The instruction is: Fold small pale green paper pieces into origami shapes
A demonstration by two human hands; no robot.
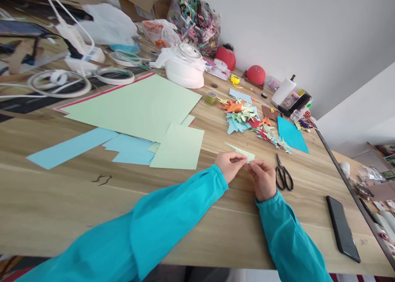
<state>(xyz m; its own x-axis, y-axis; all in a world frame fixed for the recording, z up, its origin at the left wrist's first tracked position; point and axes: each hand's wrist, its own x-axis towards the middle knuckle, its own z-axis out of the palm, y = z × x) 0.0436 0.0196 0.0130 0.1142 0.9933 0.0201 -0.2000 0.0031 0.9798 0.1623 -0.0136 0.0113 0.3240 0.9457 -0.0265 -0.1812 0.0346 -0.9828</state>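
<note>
You are pinching a small pale green paper piece [249, 155] between your left hand [228, 166] and right hand [263, 179] over the table [234, 232], your fingers hiding its lower edge; scissors [284, 178] are lying beside your right hand, beyond are paper shapes [239, 117] overlapping indistinctly, and the frame is cropping your sleeves [179, 208].

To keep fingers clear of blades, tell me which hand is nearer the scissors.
Right. The right hand is close beside the scissors, to their left; the left hand is farther left, beyond the right hand.
</note>
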